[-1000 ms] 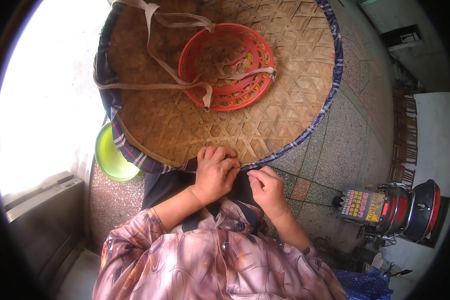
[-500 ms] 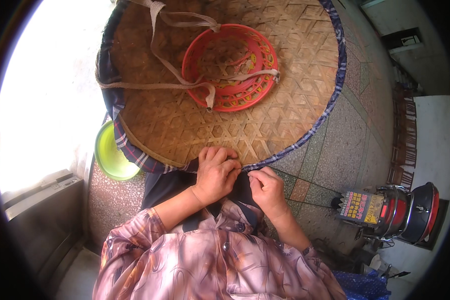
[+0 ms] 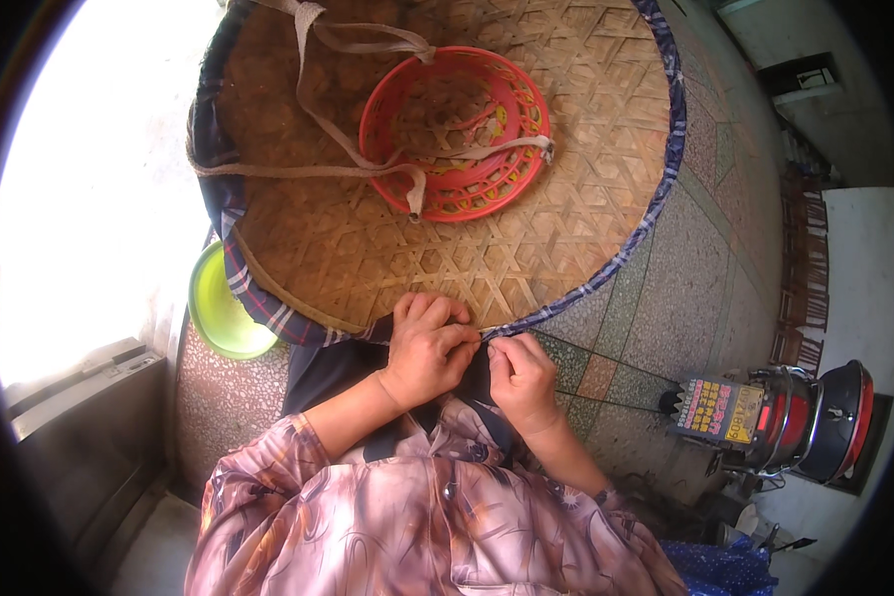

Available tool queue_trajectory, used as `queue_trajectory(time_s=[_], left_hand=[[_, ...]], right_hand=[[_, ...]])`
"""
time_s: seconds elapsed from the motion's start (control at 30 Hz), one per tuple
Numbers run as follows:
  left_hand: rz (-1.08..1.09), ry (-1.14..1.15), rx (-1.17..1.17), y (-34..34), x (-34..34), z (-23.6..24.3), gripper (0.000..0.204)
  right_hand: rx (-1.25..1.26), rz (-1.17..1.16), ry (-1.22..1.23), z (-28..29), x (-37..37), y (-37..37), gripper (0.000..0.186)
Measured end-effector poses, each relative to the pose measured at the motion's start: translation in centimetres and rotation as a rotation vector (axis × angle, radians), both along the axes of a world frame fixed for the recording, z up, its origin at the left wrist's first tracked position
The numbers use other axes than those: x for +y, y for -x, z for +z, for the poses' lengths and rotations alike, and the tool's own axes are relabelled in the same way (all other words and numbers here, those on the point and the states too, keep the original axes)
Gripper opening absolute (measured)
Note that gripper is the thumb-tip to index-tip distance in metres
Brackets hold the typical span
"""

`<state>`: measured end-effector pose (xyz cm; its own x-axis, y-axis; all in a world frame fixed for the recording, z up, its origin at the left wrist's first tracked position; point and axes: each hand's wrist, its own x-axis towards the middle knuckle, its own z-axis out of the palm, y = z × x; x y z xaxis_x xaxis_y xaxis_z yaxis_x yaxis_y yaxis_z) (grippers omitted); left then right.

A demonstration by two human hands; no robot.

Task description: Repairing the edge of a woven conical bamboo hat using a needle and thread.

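Seen from above, a person in a pinkish patterned shirt (image 3: pixel 387 517) works with both bare hands at the near rim of a large round woven tray (image 3: pixel 596 169). The left forearm slants in from the lower left; the left hand (image 3: pixel 429 343) lies back upward, its fingers curled over the rim and closed on the cloth edging (image 3: pixel 278 318). Just beside it, the right hand (image 3: pixel 524 382) is curled loosely, thumb and forefinger together at the edge; whatever they may pinch is too small to make out.

At right, a motorbike (image 3: pixel 810 422) carries a panel (image 3: pixel 705 407) with rows of coloured print and a yellow plate (image 3: pixel 745 413) with dark characters.

The tray is in front of the person, its near side above the lap, its far side cut off by the frame. It is tan, with crisscrossed flat strips. Its plaid edging is navy with white and red lines, broad and loose at lower left, narrow and snug along the right. Inside it sit a red openwork basket (image 3: pixel 467 211) and pale straps (image 3: pixel 298 172). A lime-green basin (image 3: pixel 209 308) stands on the speckled floor (image 3: pixel 666 258) at left.
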<state>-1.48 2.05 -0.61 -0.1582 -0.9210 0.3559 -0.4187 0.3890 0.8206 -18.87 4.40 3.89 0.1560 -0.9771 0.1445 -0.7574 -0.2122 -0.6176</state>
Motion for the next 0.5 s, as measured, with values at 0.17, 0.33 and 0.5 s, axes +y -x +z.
queue_trajectory(time_s=[0.17, 0.33, 0.5], left_hand=[[-0.007, -0.001, 0.0, -0.1, 0.0, -0.1, 0.014], [-0.006, 0.006, -0.007, 0.0, 0.0, 0.0, 0.014], [0.011, -0.013, -0.015, 0.0, -0.1, 0.6, 0.019]], right_hand=[[-0.012, -0.007, 0.013, 0.6, -0.3, -0.1, 0.008], [0.07, -0.006, -0.021, 1.2, -0.6, -0.3, 0.009], [0.121, -0.007, -0.034, 1.8, -1.0, -0.6, 0.007]])
